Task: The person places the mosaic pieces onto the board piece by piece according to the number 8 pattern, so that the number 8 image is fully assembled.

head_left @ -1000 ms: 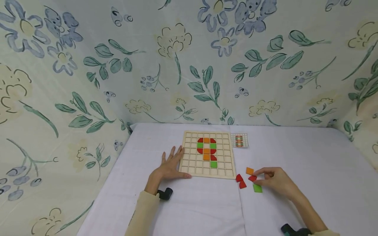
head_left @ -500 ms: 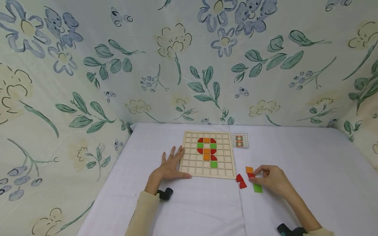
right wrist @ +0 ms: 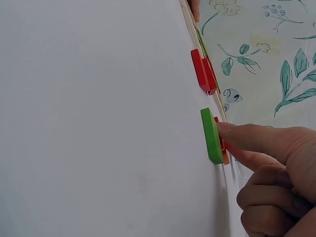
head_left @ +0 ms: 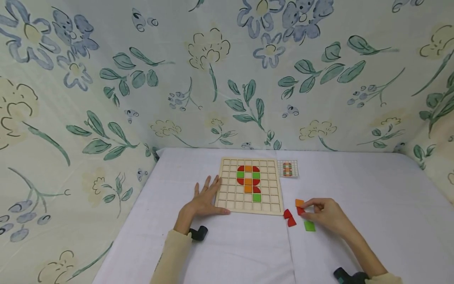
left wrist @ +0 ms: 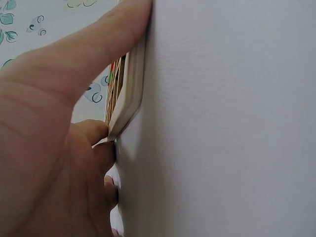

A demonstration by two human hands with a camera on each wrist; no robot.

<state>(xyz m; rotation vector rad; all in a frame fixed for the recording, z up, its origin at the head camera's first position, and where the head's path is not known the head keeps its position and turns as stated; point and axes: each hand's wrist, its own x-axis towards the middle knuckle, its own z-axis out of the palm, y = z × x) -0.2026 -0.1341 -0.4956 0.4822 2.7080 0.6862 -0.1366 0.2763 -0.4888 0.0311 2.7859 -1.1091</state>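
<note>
As the spread left hand [head_left: 201, 203] touches the board [head_left: 234, 197], the right grip [head_left: 326, 213] pinches a red tile [head_left: 300, 211], its long axis unclear.

- Soft, even, muted light fills the head view.
- Left wrist: soft shadow borders the wooden grid board [left wrist: 132, 94].
- Right wrist: the counter [right wrist: 108, 123] looks dull grey.

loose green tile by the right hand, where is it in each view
Head: the loose green tile is lower right of centre, just below the right hand's thumb.
Left wrist: not seen there.
Right wrist: right of centre, by the fingertips.
Shared landmark: the wooden board, partly behind the thumb in left wrist, edge-on at upper right in right wrist.
</note>
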